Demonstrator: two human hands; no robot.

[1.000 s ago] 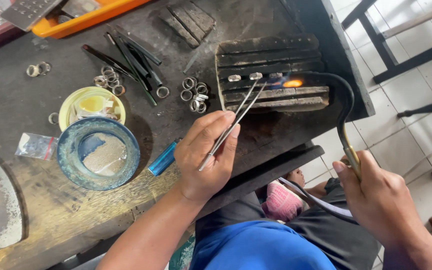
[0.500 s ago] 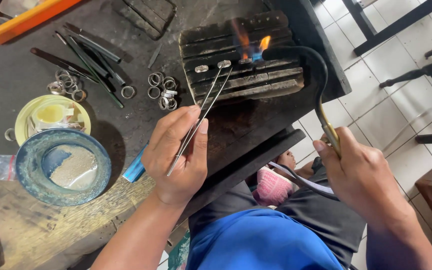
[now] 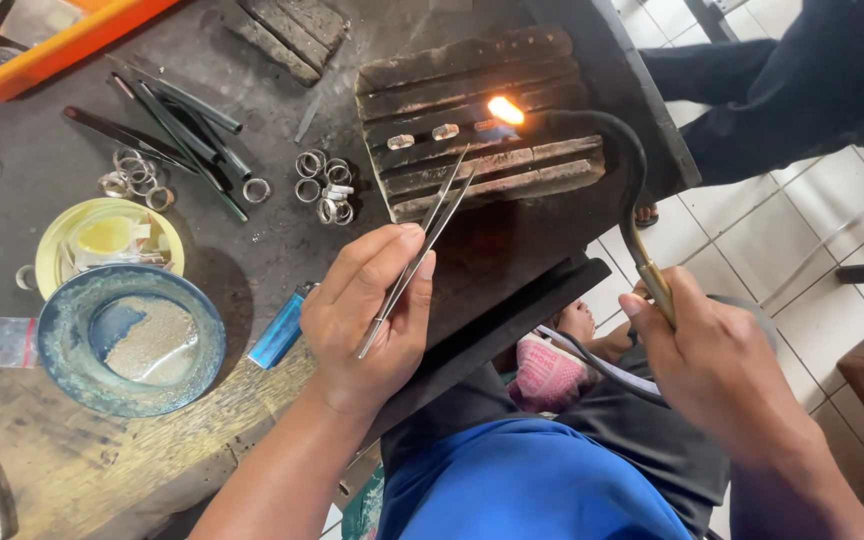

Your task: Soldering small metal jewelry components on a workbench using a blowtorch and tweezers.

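Left hand [image 3: 372, 310] pinches tweezers [image 3: 422, 250] between thumb and fingers, tips angled up toward the charred block [image 3: 482, 130] just above it. Right hand [image 3: 717, 370] closed around the torch [image 3: 632, 200] handle; its curved neck arcs up and left, with the flame [image 3: 504, 110] on the block near two small rings [image 3: 422, 137]. Lighter [image 3: 280, 332] lies just left of the left hand. Blue bowl [image 3: 130, 340] farther left, loose rings [image 3: 324, 187] up-left of the tweezers.
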